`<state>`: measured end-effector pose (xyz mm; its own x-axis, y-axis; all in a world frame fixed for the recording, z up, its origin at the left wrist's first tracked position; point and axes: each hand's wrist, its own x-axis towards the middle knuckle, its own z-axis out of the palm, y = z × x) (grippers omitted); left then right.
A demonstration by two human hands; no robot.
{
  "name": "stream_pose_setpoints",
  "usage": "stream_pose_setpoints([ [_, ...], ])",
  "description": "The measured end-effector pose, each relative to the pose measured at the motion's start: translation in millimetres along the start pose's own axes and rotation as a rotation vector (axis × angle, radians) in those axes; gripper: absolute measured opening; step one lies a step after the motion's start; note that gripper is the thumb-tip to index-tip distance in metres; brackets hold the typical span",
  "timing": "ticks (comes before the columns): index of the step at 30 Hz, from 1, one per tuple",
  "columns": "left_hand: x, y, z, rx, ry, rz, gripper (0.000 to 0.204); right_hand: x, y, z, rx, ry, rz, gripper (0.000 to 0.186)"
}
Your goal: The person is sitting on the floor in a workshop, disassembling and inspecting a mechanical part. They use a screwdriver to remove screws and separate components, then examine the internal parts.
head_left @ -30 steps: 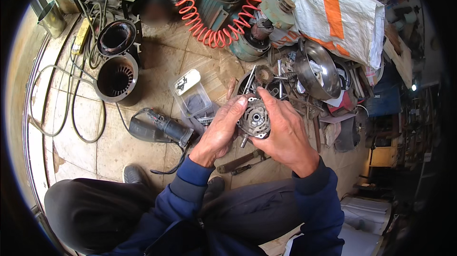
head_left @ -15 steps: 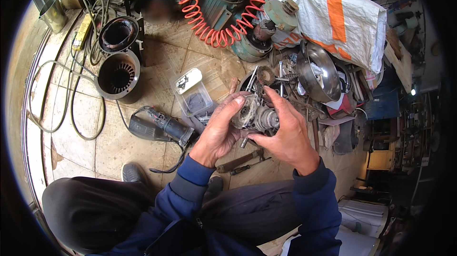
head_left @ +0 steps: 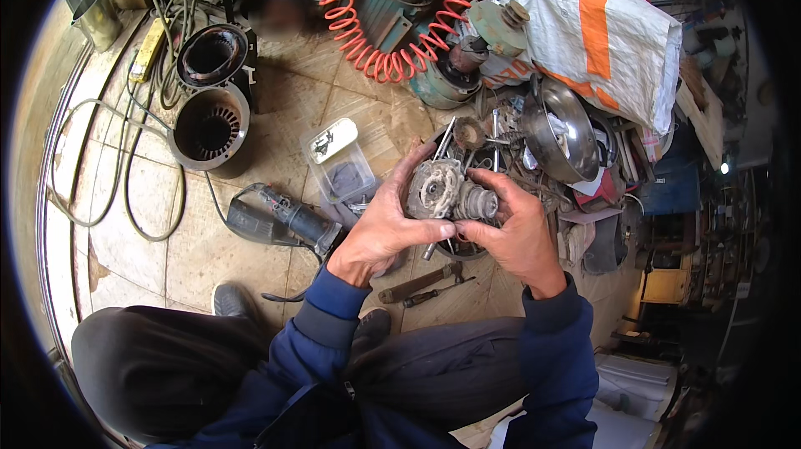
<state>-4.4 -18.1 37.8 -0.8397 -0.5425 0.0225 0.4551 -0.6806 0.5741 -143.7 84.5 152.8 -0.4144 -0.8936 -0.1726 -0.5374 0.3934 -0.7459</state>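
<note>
My left hand [head_left: 384,228] wraps around the left side of a grimy metal housing [head_left: 432,190], its thumb across the lower edge. My right hand [head_left: 521,232] grips the housing's right side, beside a stepped cylindrical end [head_left: 477,201]. The housing's round, ribbed face with a central bore is turned upward and to the left. Beneath and behind it are a dark tray of metal parts, including silver socket-like rods [head_left: 496,128] and a rusty ring [head_left: 470,133]. A plastic container [head_left: 350,178] with small screws on its white lid lies to the left.
An angle grinder [head_left: 284,224], two stator housings [head_left: 206,138] and cables are at left. A red coiled hose [head_left: 375,61], machinery, steel bowl [head_left: 561,136] and white sack [head_left: 605,48] lie behind and right. Hand tools [head_left: 421,286] rest on the tiles between my legs and the tray.
The housing has turned from face-up, exposing its cylindrical side. My left thumb has moved from the top to the lower edge, and my right fingers have shifted down and right.
</note>
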Motion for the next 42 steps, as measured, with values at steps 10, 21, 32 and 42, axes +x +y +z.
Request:
stream_pose_setpoints([
  [10,2,-8,27,0.602,0.143,0.162,0.112,11,22,-4,-0.050,-0.046,-0.070,0.066],
  [21,-2,-5,30,0.762,0.181,0.301,0.105,12,17,-2,0.004,-0.042,-0.045,0.066],
  [32,-1,-7,25,0.703,0.118,0.258,0.110,11,19,-3,-0.183,0.004,-0.146,0.065],
  [42,-1,-9,26,0.666,0.143,0.194,0.118,9,12,-3,-0.307,-0.001,-0.164,0.065],
])
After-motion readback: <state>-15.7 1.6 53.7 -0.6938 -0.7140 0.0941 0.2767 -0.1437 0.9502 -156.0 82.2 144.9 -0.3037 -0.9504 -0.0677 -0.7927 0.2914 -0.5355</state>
